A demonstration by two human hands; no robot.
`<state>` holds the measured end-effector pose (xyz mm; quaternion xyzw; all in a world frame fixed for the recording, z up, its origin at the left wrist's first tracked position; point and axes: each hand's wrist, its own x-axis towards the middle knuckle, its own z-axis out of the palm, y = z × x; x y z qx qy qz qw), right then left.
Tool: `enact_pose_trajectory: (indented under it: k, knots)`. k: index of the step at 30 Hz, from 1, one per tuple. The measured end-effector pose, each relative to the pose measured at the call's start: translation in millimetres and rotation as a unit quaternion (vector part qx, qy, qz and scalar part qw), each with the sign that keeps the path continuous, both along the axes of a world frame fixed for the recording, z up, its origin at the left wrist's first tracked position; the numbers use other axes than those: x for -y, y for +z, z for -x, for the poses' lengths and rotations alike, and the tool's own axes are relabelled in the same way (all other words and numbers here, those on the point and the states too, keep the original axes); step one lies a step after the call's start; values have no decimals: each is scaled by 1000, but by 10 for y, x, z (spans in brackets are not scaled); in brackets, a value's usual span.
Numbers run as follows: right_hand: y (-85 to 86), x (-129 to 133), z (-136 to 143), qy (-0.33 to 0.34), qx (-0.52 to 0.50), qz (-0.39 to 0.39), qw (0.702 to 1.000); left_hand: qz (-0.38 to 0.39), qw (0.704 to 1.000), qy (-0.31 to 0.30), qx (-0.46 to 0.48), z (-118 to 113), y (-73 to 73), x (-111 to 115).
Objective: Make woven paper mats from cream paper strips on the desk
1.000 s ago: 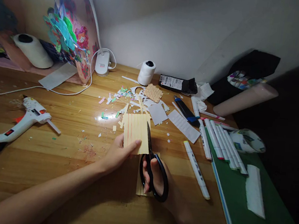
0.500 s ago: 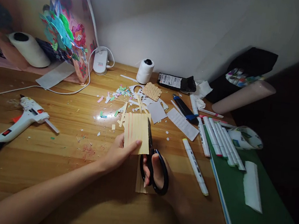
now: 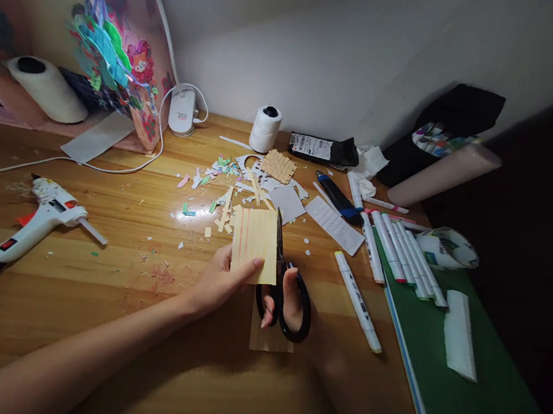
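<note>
Yellow card (image 3: 251,236) sits pinched mid-frame in my left hand (image 3: 217,279), while my right hand (image 3: 294,301) grips scissors (image 3: 282,271), now slid higher so the tip reaches its top edge.

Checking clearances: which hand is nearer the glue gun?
Left: the left hand, gripping the yellow card, is right of the glue gun; the right hand, holding the scissors, is farther right.

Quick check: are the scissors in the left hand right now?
No, the right hand has its fingers through the handles of the black scissors, while the left hand holds the yellow card.
</note>
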<state>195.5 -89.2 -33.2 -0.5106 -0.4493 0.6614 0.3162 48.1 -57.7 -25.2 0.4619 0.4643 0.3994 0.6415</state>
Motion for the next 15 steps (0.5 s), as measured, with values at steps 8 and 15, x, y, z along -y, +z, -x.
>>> enact_pose_trajectory:
  k: [8, 15]
  knots:
    - [88, -177, -16, -34, 2, -55, 998, 18, 1000, 24, 8, 26, -38, -72]
    - [126, -250, -61, -62, -58, -72, 994, 14, 998, 55, -1, 49, 36, -64]
